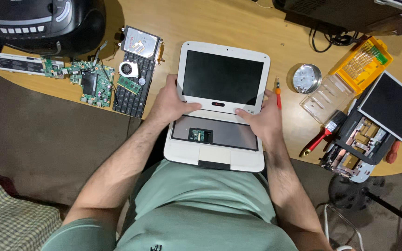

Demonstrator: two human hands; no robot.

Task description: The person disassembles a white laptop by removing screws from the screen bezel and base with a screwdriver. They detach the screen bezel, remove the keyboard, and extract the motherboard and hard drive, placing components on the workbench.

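Wooden desk (238, 28): white laptop (219, 107), keyboard (133, 86) already removed, is gripped at the hinge by left hand (170, 104) and right hand (261, 118); reassembly is judged outstanding.

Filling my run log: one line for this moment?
left hand: on laptop hinge | right hand: on hinge | keyboard: removed, left of laptop | screwdriver: on desk

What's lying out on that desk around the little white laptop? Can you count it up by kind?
Circuit boards: 1
Loose keyboards: 1
Hard drives: 1
Small fans: 1
Screwdrivers: 1
Round metal dishes: 1
Brushes: 1
Yellow bit cases: 1
Total: 8
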